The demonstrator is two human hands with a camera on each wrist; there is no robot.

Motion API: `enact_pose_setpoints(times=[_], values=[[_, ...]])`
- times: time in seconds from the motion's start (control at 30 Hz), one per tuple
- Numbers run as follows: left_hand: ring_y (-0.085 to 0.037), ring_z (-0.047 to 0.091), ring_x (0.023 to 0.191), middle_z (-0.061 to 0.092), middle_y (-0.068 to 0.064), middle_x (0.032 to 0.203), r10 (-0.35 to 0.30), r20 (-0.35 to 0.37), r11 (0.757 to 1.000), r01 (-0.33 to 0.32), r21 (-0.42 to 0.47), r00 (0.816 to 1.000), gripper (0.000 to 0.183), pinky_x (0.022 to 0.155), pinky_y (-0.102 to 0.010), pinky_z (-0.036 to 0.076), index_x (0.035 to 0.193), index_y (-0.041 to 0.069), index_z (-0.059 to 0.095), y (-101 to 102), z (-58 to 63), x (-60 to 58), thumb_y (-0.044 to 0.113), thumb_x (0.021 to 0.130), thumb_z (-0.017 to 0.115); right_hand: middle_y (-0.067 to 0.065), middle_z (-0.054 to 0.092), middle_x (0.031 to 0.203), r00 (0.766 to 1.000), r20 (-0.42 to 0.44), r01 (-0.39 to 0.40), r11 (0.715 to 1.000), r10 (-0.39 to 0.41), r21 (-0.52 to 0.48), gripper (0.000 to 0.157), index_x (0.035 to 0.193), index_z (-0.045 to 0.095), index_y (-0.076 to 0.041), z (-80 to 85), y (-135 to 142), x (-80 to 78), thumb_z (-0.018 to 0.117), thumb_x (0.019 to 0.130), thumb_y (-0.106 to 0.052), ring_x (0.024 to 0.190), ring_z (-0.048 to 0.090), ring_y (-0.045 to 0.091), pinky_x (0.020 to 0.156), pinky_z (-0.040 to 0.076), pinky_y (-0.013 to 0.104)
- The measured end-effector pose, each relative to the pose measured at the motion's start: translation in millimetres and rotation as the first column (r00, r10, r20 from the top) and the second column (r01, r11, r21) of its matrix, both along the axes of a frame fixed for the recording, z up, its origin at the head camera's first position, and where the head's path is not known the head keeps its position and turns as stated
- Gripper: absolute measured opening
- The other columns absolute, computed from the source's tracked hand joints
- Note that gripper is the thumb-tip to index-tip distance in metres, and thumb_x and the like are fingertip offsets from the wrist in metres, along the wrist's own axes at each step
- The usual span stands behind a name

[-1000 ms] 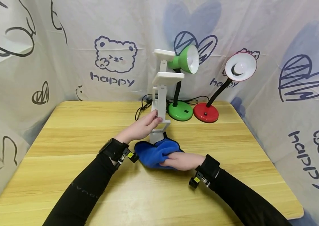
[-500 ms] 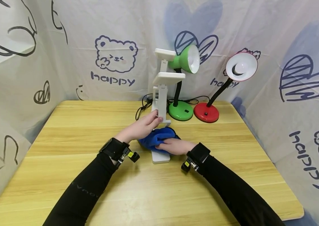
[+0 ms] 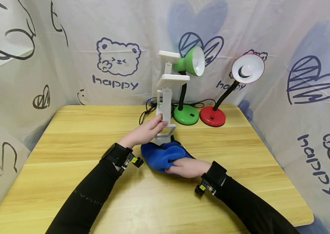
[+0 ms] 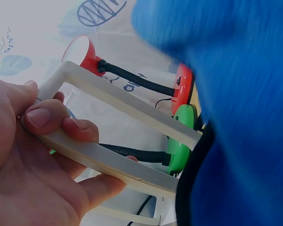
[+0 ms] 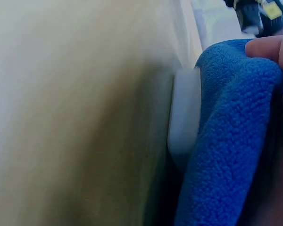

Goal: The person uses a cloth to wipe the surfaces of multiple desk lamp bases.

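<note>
A white upright stand (image 3: 167, 104) with flat slab-like tops and a frame at its lower part rises from the middle of the table. My left hand (image 3: 145, 130) holds it low down; in the left wrist view the fingers (image 4: 82, 129) curl round a white bar of its frame. My right hand (image 3: 188, 167) grips a bunched blue cloth (image 3: 160, 156) with dark edging, which lies over the near part of the stand's base. In the right wrist view, the white end of the base (image 5: 185, 113) shows beside the cloth, just above the table. The right fingertips are partly buried in cloth.
Behind the stand is a green desk lamp (image 3: 186, 114), with a red desk lamp (image 3: 212, 116) to its right. Black cords (image 3: 147, 110) trail along the back of the wooden table (image 3: 95, 123). Printed white curtains (image 3: 118, 19) enclose the back and sides.
My right hand slid the cloth away from me along the base, uncovering its near end, then drew it back toward me over that end. The left hand stayed put on the stand.
</note>
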State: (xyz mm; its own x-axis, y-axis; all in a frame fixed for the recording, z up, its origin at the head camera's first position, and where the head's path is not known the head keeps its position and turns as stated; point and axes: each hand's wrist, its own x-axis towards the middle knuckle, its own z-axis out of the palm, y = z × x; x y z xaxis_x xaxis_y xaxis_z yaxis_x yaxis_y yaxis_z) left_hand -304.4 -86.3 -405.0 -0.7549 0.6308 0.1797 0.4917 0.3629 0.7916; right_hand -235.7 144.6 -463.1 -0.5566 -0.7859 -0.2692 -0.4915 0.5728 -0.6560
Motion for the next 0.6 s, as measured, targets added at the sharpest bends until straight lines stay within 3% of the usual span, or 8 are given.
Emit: enact_pose_setpoints(times=[0.1, 0.2, 0.3, 0.37, 0.4, 0.47, 0.53, 0.6], values=[[-0.019, 0.044, 0.071, 0.044, -0.004, 0.084, 0.001, 0.006, 1.000, -0.001, 0.006, 1.000, 0.028, 0.064, -0.032, 0.037, 0.104, 0.017, 0.044, -1, 0.0, -0.1, 0.043, 0.105, 0.034, -0.013, 0.031, 0.064, 0.999, 0.013, -0.029, 0.999, 0.030, -0.019, 0.038, 0.070, 0.044, -0.029, 1.4, 7, 9.8, 0.041, 0.101, -0.050, 0.060, 0.036, 0.003, 0.063, 0.033, 0.022], [-0.019, 0.046, 0.073, 0.044, -0.004, 0.085, 0.007, 0.003, 1.000, -0.007, 0.002, 1.000, 0.027, 0.065, -0.033, 0.038, 0.105, 0.018, 0.044, -1, 0.0, 0.3, 0.043, 0.105, 0.035, -0.013, 0.033, 0.067, 0.999, 0.053, -0.001, 0.998, 0.004, -0.067, 0.035, 0.073, 0.044, -0.028, 4.5, 14, 15.5, 0.041, 0.102, -0.047, 0.062, 0.037, 0.003, 0.063, 0.033, 0.022], [-0.019, 0.045, 0.072, 0.044, -0.004, 0.084, 0.009, -0.003, 1.000, -0.009, 0.002, 1.000, 0.027, 0.064, -0.033, 0.038, 0.103, 0.017, 0.044, 0, -0.6, 0.3, 0.042, 0.105, 0.035, -0.011, 0.034, 0.073, 0.990, 0.112, 0.100, 0.986, -0.085, -0.134, 0.033, 0.076, 0.043, -0.025, 6.3, 25, 16.6, 0.043, 0.102, -0.046, 0.068, 0.040, 0.006, 0.066, 0.035, 0.023], [-0.019, 0.044, 0.070, 0.043, -0.004, 0.083, 0.006, -0.007, 1.000, -0.006, 0.008, 1.000, 0.028, 0.063, -0.032, 0.037, 0.101, 0.016, 0.044, 0, -1.2, -0.1, 0.043, 0.105, 0.035, -0.007, 0.037, 0.080, 0.968, 0.164, 0.215, 0.963, -0.188, -0.163, 0.033, 0.081, 0.043, -0.020, 7.8, 36, 15.7, 0.044, 0.101, -0.048, 0.077, 0.044, 0.010, 0.072, 0.036, 0.026], [-0.019, 0.043, 0.070, 0.043, -0.005, 0.082, 0.001, -0.007, 1.000, -0.001, 0.011, 1.000, 0.029, 0.062, -0.032, 0.036, 0.101, 0.016, 0.043, 1, -1.5, -0.4, 0.043, 0.104, 0.034, -0.006, 0.044, 0.087, 0.948, 0.182, 0.291, 0.944, -0.262, -0.158, 0.034, 0.089, 0.049, -0.019, 8.8, 44, 15.1, 0.044, 0.099, -0.051, 0.087, 0.048, 0.011, 0.079, 0.039, 0.028], [-0.019, 0.042, 0.070, 0.042, -0.005, 0.082, -0.005, -0.008, 1.000, 0.005, 0.014, 1.000, 0.031, 0.061, -0.033, 0.035, 0.101, 0.014, 0.043, 1, -2.7, -0.8, 0.044, 0.104, 0.034, 0.000, 0.052, 0.111, 0.873, 0.260, 0.457, 0.879, -0.413, -0.138, 0.049, 0.114, 0.054, -0.014, 12.1, 59, 13.2, 0.045, 0.096, -0.059, 0.110, 0.050, 0.017, 0.096, 0.040, 0.035], [-0.019, 0.042, 0.070, 0.042, -0.005, 0.082, 0.001, -0.019, 1.000, -0.001, 0.008, 1.000, 0.032, 0.061, -0.033, 0.036, 0.100, 0.015, 0.042, 1, -3.3, -1.2, 0.045, 0.104, 0.034, 0.011, 0.039, 0.144, 0.765, 0.375, 0.609, 0.777, -0.524, -0.158, 0.072, 0.144, 0.034, -0.009, 17.3, 73, 9.3, 0.045, 0.095, -0.060, 0.135, 0.033, 0.027, 0.112, 0.025, 0.048], [-0.019, 0.042, 0.071, 0.042, -0.005, 0.083, 0.010, -0.024, 1.000, -0.010, -0.001, 1.000, 0.032, 0.062, -0.033, 0.037, 0.099, 0.016, 0.042, 1, -3.8, -1.2, 0.046, 0.104, 0.034, 0.010, 0.015, 0.159, 0.651, 0.490, 0.730, 0.656, -0.581, -0.192, 0.086, 0.155, 0.009, -0.010, 25.1, 88, 4.2, 0.046, 0.095, -0.059, 0.146, 0.014, 0.029, 0.118, 0.009, 0.053]])
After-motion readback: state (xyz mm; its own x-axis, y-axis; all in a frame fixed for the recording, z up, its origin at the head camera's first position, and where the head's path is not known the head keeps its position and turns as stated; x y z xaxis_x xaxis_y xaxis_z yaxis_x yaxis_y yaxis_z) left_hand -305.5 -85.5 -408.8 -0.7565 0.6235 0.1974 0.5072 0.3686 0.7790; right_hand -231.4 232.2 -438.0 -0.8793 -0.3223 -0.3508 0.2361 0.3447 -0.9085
